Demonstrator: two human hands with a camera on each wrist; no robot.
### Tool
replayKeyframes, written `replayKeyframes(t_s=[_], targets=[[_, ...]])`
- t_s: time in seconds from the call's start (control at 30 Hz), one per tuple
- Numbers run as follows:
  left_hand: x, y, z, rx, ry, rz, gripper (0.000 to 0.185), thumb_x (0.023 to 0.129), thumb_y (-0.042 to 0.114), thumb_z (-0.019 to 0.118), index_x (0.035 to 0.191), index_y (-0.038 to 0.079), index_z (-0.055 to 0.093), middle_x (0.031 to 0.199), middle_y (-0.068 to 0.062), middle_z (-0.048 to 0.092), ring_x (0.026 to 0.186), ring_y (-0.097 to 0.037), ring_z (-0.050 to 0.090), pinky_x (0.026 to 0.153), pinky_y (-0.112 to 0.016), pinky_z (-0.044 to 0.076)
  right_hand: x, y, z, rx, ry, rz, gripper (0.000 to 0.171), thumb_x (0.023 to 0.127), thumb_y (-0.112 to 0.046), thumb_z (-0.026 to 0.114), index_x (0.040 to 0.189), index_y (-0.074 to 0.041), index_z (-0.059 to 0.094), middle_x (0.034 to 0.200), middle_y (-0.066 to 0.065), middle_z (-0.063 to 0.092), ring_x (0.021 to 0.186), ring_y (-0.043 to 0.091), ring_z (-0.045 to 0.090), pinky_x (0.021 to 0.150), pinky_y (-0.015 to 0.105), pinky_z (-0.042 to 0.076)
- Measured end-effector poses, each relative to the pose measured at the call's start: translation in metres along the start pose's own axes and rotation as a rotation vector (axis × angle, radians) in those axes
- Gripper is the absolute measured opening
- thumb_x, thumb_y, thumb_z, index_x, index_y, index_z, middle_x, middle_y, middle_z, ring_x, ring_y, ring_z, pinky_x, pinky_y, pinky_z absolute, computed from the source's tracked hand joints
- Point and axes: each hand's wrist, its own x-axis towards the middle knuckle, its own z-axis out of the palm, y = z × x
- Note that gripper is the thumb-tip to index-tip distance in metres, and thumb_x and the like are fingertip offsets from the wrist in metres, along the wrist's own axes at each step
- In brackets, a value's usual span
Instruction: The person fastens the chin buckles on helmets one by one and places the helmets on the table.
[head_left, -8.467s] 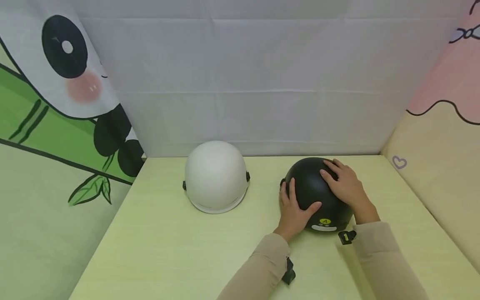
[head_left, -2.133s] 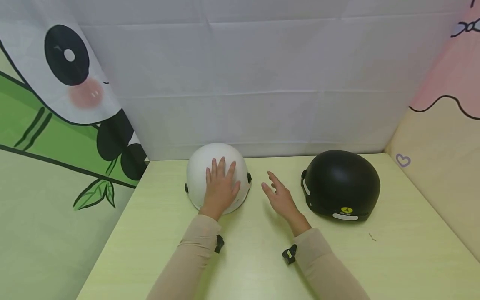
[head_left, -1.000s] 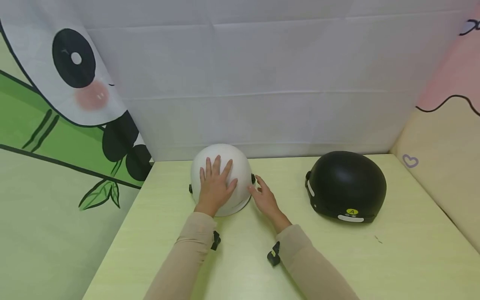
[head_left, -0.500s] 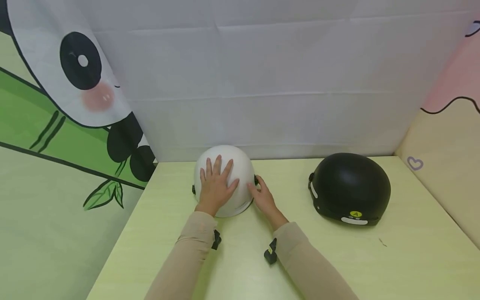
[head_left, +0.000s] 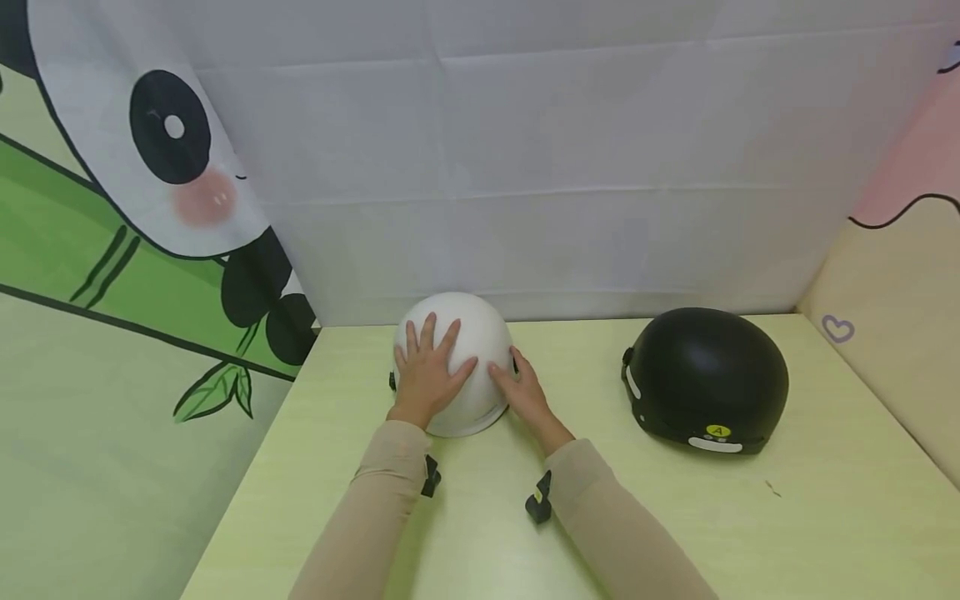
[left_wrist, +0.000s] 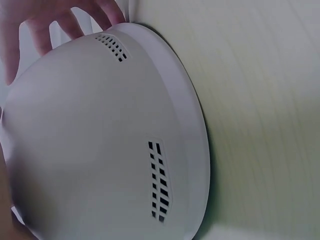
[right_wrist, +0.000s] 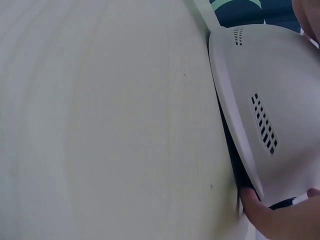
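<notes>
A white helmet (head_left: 476,396) sits dome up at the back of the pale green table (head_left: 675,525). My left hand (head_left: 426,375) lies flat on its top, fingers spread. My right hand (head_left: 520,390) rests against the helmet's right side, its fingers laid on the shell by the rim. In the left wrist view the white helmet (left_wrist: 100,140) fills the frame, showing two vent slots, with fingers (left_wrist: 50,22) on its far edge. In the right wrist view a finger (right_wrist: 280,222) touches the rim of the white helmet (right_wrist: 280,100).
A black helmet (head_left: 705,379) with a yellow sticker stands dome up to the right, apart from both hands. Cloth walls close in the table: a panda print (head_left: 135,217) on the left, white (head_left: 540,167) behind, pink and beige (head_left: 900,275) on the right.
My right hand has moved left from the open table onto the white helmet's right side. The left hand has stayed on the dome. Neither helmet has shifted.
</notes>
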Motion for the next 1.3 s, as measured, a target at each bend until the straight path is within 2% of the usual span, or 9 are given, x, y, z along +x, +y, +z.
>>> replayKeyframes(t_s=[0.2, 0.43, 0.63, 1.03, 1.3], targets=[[0.001, -0.007, 0.000, -0.018, 0.003, -0.028, 0.073, 0.082, 0.070, 0.032, 0.143, 0.030, 0.025, 0.148, -0.011, 0.011, 0.129, -0.045, 0.000, 0.091, -0.068, 0.011, 0.001, 0.001, 0.007, -0.005, 0.032, -0.010, 0.076, 0.085, -0.053, 0.053, 0.143, -0.014, 0.025, 0.144, 0.013, 0.024, 0.128, 0.034, 0.024, 0.097, 0.052, 0.024], [0.000, -0.012, 0.006, -0.055, 0.019, -0.048, 0.074, 0.081, 0.072, 0.030, 0.143, 0.032, 0.024, 0.149, -0.008, 0.009, 0.130, -0.044, -0.003, 0.087, -0.070, 0.015, -0.002, 0.001, 0.011, 0.033, 0.044, 0.004, 0.079, 0.083, -0.052, 0.056, 0.144, -0.015, 0.023, 0.144, 0.014, 0.021, 0.127, 0.038, 0.023, 0.096, 0.054, 0.024], [-0.001, -0.010, 0.010, -0.035, 0.055, -0.043, 0.073, 0.081, 0.072, 0.029, 0.142, 0.033, 0.027, 0.148, -0.008, 0.011, 0.130, -0.043, 0.001, 0.086, -0.068, 0.020, -0.002, 0.004, 0.011, 0.024, 0.050, 0.009, 0.081, 0.082, -0.054, 0.056, 0.145, -0.017, 0.021, 0.145, 0.017, 0.017, 0.127, 0.042, 0.020, 0.095, 0.057, 0.021], [-0.003, -0.009, 0.006, -0.057, 0.064, -0.051, 0.071, 0.082, 0.069, 0.033, 0.142, 0.032, 0.028, 0.148, -0.008, 0.011, 0.130, -0.042, 0.000, 0.086, -0.069, 0.020, -0.002, 0.002, 0.011, -0.006, 0.076, 0.009, 0.082, 0.079, -0.057, 0.057, 0.145, -0.021, 0.022, 0.143, 0.015, 0.017, 0.125, 0.042, 0.023, 0.094, 0.056, 0.025], [-0.002, -0.007, 0.005, -0.091, 0.075, -0.063, 0.072, 0.082, 0.070, 0.034, 0.142, 0.031, 0.028, 0.148, -0.009, 0.011, 0.130, -0.043, 0.001, 0.085, -0.069, 0.019, -0.002, -0.004, 0.006, -0.006, 0.084, -0.019, 0.080, 0.080, -0.054, 0.058, 0.144, -0.020, 0.024, 0.142, 0.016, 0.020, 0.124, 0.041, 0.026, 0.095, 0.055, 0.026]])
